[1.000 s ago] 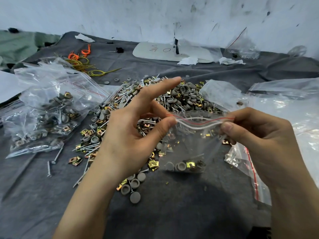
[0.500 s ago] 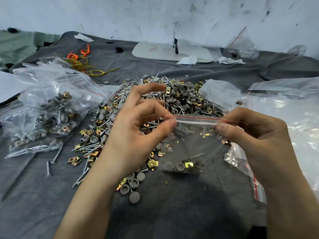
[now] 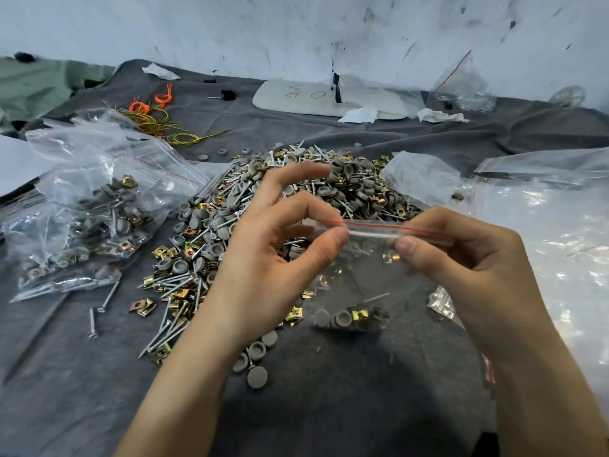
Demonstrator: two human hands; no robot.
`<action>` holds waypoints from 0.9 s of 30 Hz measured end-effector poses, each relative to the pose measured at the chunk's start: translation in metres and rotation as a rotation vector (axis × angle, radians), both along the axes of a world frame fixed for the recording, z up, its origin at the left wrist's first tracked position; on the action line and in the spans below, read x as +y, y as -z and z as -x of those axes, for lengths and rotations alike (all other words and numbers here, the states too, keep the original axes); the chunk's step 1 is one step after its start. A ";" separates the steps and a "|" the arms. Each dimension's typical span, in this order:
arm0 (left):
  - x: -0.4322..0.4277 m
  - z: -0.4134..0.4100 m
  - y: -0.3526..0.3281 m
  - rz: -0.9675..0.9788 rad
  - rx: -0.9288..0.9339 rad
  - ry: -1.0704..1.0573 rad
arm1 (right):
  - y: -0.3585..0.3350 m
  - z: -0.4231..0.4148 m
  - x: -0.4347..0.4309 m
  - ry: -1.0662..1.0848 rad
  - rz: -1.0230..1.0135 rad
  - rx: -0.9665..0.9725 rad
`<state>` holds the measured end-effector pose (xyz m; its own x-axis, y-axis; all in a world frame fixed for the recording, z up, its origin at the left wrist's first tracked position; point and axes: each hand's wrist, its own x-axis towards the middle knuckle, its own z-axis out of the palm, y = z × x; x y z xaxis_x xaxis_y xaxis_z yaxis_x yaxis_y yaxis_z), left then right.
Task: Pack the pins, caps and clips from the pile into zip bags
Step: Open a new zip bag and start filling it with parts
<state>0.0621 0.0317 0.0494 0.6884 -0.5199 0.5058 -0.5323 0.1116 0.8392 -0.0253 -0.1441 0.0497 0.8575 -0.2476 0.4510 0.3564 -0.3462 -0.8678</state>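
The left hand (image 3: pixel 263 258) is pinching the left end of the zip strip of a small clear plastic zip bag with a red line along its top (image 3: pixel 365 278), thumb and forefinger closed on it in a tight grip, the other fingers curling loose above. The right hand (image 3: pixel 468 258) is gripping the same strip further right, thumb pressed on the front. The bag is hanging between the two hands, above the dark grey cloth covering the desk (image 3: pixel 329 407). Inside, at the bottom, at least two round grey plastic caps (image 3: pixel 331 318) and one brass-coloured metal clip (image 3: pixel 360 314) are lying together, with one thin silver pin (image 3: pixel 375 296) slanting above them; other pieces there are too blurred to count.

Behind the hands the large pile of grey caps, silver pins and brass clips (image 3: pixel 230 225) is spreading across the cloth, too many to count. To the left, filled clear zip bags (image 3: pixel 85 225) are lying heaped together. To the right, a stack of empty clear bags (image 3: pixel 543 225) is resting. Two loose pins (image 3: pixel 99 308) are lying apart near the filled bags.
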 end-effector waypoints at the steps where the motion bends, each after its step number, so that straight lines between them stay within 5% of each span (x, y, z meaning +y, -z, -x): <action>1: -0.001 0.001 0.000 0.003 -0.007 0.004 | 0.000 0.000 0.001 -0.012 0.005 -0.001; 27: -0.008 0.010 -0.002 -0.035 -0.131 -0.045 | 0.000 -0.004 0.019 -0.068 -0.066 -0.084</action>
<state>0.0517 0.0240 0.0518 0.6409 -0.5084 0.5751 -0.6413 0.0572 0.7652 -0.0214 -0.1249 0.0501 0.8331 -0.2213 0.5070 0.4501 -0.2617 -0.8538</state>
